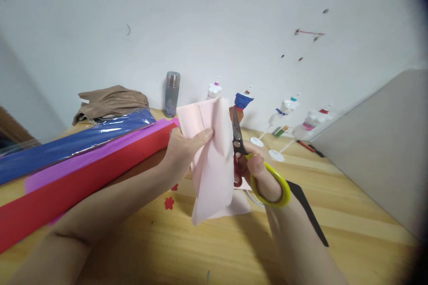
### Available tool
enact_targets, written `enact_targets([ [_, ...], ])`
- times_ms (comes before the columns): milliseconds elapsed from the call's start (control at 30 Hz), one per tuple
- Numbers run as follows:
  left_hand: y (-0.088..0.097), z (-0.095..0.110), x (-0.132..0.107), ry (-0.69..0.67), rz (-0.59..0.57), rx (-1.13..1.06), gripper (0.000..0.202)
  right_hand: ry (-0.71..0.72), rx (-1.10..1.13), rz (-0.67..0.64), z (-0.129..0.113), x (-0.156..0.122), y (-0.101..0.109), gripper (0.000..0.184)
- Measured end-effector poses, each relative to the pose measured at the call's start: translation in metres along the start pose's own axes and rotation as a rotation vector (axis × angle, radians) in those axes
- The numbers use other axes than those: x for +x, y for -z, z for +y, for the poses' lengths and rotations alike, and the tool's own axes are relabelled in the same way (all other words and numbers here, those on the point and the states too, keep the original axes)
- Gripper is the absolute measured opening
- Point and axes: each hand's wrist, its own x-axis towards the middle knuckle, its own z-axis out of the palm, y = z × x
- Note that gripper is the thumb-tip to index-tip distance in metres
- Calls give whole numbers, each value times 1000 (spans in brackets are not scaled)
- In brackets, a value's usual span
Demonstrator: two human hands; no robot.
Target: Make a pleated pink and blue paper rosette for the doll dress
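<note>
My left hand [185,147] pinches a folded sheet of pale pink paper [216,173], its thumb lying on the front. The paper hangs upright above the table, and its lower corner spreads near the wood. In my right hand [264,171] is a pair of scissors [238,142] with yellow handles and dark blades. The thumb goes through the yellow loop. The blades point up along the paper's right edge; whether they touch it I cannot tell. Two small red flower cut-outs [169,203] lie on the table below my left wrist.
Long red [100,178], purple and blue sheets lie at left, beside a brown cloth [113,100]. A grey thermos [172,95] stands by the wall. Several white bear-like figures on stands [287,107] line the back right. A flat black object [309,211] lies right of my forearm.
</note>
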Motion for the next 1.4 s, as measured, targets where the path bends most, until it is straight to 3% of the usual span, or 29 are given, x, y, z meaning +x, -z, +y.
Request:
enact_targets([
  [433,1,-9,2,-44,19,3,42,-72,124,-53,-14,3,-5,64],
  [700,3,-9,5,-57,37,18,40,-119,120,-81,-7,3,2,70],
  [967,3,-13,2,-55,14,101,34,-83,78,-2,-19,8,-6,70],
  [1200,3,-14,5,-60,0,102,32,-25,19,97,-9,4,3,70],
  [1400,6,-9,7,-54,-5,100,35,56,86,141,-8,6,-3,61],
])
